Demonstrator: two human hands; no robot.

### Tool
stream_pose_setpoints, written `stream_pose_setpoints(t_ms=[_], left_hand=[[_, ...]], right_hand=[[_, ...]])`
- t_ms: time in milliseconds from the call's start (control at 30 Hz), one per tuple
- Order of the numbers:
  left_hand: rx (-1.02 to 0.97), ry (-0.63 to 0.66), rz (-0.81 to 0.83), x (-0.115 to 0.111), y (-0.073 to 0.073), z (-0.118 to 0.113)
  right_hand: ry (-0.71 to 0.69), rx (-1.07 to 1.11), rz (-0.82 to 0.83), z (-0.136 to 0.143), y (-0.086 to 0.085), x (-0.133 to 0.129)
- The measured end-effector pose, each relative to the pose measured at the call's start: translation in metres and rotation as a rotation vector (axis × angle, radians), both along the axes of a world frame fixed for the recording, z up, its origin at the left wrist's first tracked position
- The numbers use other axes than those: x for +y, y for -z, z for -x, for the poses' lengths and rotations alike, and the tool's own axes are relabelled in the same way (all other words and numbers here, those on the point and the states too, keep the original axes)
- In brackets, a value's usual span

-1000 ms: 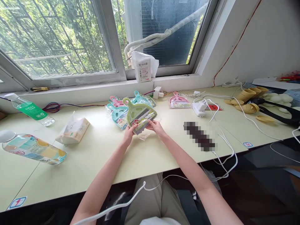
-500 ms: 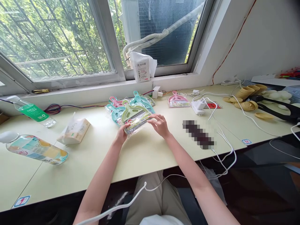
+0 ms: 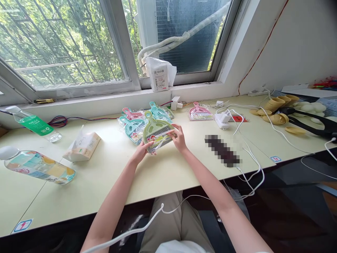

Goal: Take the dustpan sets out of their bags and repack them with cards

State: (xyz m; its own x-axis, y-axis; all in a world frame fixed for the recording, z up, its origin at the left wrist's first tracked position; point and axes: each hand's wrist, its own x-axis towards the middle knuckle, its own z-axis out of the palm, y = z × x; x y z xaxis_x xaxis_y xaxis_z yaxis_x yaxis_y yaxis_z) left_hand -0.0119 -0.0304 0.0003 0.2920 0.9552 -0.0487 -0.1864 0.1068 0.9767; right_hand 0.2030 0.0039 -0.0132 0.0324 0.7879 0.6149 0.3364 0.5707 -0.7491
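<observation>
Between both hands is a green dustpan and brush set (image 3: 156, 126) in clear wrapping, tilted up above the table. My left hand (image 3: 141, 151) grips its lower left corner, thumb on the front. My right hand (image 3: 179, 137) pinches its right edge. Just behind it lie a teal dustpan set (image 3: 131, 126), a pink dustpan set (image 3: 129, 113) and another teal dustpan set (image 3: 157, 109), overlapping and partly hidden. A separate pink dustpan set (image 3: 199, 111) lies farther right on the table.
On the left are two bottles, one green-labelled (image 3: 37, 123), one fruit-printed (image 3: 39, 166), and a tissue pack (image 3: 83, 146). To the right, a white charger (image 3: 222, 119), cables and a pixelated dark object (image 3: 222, 150) lie near yellow cup-like pieces (image 3: 276, 105).
Both hands have drawn the green dustpan set slightly right and toward me, turning it more upright. More of the teal set behind it now shows.
</observation>
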Motion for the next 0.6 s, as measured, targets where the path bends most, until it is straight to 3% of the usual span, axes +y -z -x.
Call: stream_pose_setpoints(t_ms=[100, 233, 433, 600], left_hand=[[0.018, 0.011, -0.031, -0.001, -0.003, 0.001], [0.054, 0.013, -0.076, -0.001, -0.005, 0.003], [0.134, 0.062, -0.272, -0.005, -0.002, -0.007], [0.258, -0.135, -0.360, -0.003, 0.005, -0.019]], right_hand=[[-0.077, 0.141, 0.109, 0.000, 0.004, 0.004], [-0.334, 0.381, 0.372, -0.002, 0.008, 0.011], [-0.167, 0.674, 0.462, -0.006, 0.014, 0.016], [-0.125, 0.680, 0.494, -0.007, 0.016, 0.016]])
